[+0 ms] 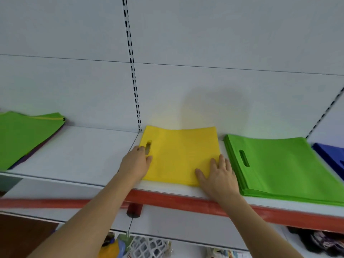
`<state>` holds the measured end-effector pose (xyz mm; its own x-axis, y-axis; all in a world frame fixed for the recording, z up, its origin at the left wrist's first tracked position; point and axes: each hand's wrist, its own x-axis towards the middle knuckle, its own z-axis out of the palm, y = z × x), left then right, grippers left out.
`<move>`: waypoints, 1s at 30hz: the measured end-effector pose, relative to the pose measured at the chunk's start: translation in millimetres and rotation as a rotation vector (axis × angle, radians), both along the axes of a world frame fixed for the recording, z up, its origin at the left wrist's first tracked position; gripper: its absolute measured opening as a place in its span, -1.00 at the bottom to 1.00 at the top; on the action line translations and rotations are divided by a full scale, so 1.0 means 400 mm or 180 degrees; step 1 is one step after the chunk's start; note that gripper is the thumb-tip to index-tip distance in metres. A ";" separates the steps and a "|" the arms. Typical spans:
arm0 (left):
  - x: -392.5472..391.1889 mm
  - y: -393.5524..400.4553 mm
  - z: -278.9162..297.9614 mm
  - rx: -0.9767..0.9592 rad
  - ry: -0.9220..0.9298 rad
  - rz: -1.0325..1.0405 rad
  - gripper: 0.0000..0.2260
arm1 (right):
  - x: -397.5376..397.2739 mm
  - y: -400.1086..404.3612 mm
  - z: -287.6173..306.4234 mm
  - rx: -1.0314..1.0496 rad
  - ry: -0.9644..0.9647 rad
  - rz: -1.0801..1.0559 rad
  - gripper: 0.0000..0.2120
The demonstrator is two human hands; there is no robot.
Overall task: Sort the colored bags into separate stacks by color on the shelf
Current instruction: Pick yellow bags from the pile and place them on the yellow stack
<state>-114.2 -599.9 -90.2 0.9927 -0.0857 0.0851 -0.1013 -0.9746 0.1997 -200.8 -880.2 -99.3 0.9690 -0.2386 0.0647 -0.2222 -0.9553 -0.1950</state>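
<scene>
Green stack [286,164] lies just beside yellow bag [178,155] on shelf [74,151].

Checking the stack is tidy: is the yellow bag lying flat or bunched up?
Flat: the yellow bag lies spread on the shelf, edges straight, both hands on it.

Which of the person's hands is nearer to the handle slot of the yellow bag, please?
Left. The left hand rests at the yellow bag's left edge, fingers beside the handle slot. The right hand presses the bag's near right corner, well away from it.
</scene>
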 end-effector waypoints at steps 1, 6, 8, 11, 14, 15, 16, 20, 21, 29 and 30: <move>0.000 0.002 0.006 -0.0066 0.0019 -0.0005 -0.60 | -0.002 0.004 0.006 -0.0038 -0.0044 -0.0017 -0.15; -0.023 0.044 0.044 -0.0296 -0.0239 0.0173 -0.50 | -0.013 0.035 0.020 -0.0300 -0.0287 0.0150 -0.22; -0.046 0.071 0.043 -0.0141 -0.0413 0.0145 -0.52 | -0.015 0.068 0.025 -0.0328 -0.0322 0.0240 -0.22; -0.092 0.118 0.035 0.0037 -0.0592 0.0169 -0.47 | -0.022 0.145 0.028 -0.0363 -0.0383 0.0388 -0.22; -0.138 0.188 0.032 0.0056 -0.0704 0.0241 -0.43 | -0.036 0.247 0.035 -0.0479 -0.0451 0.0552 -0.21; -0.152 0.220 0.033 0.0067 -0.0717 0.0250 -0.43 | -0.039 0.287 0.041 -0.0497 -0.0485 0.0585 -0.21; -0.167 0.256 0.033 0.0087 -0.0719 0.0263 -0.42 | -0.044 0.330 0.046 -0.0499 -0.0513 0.0605 -0.22; -0.222 0.438 0.034 0.0148 -0.0657 0.0347 -0.40 | -0.070 0.528 0.054 -0.0410 -0.0529 0.0725 -0.21; -0.235 0.488 0.034 0.0140 -0.0657 0.0365 -0.40 | -0.078 0.582 0.051 -0.0382 -0.0556 0.0766 -0.22; -0.307 0.856 0.028 0.0075 -0.0498 0.0601 -0.38 | -0.092 0.994 0.029 -0.0133 -0.0448 0.1199 -0.22; -0.304 0.892 0.029 0.0075 -0.0500 0.0616 -0.38 | -0.081 1.035 0.033 -0.0120 -0.0469 0.1232 -0.23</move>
<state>-235.7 -243.2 -78.5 0.9655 0.1009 0.2400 0.0597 -0.9831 0.1731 -233.3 -466.1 -86.3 0.9664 0.1467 0.2112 0.1825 -0.9699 -0.1611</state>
